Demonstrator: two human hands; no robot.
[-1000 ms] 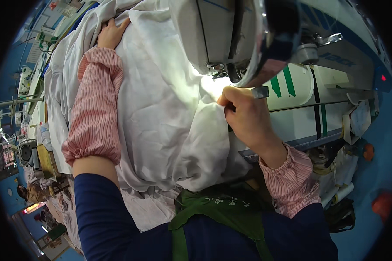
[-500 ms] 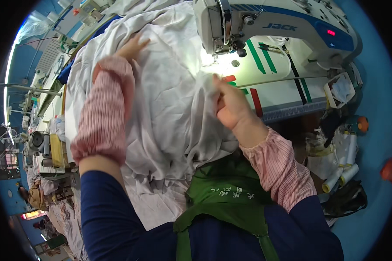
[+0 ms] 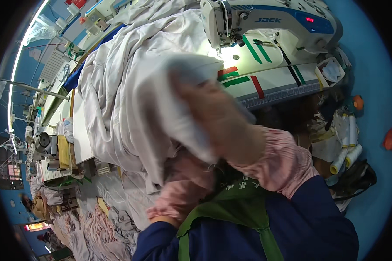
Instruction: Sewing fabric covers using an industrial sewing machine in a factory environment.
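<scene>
Fabric point(image 3: 141, 93), white and bunched, is draping against and leftward of the fingers of the right hand point(image 3: 222, 119), too blurred to tell whether clamped, the left hand hidden, and could be sliding toward the green apron point(image 3: 231, 204) below them if loose weight is dragging.
</scene>
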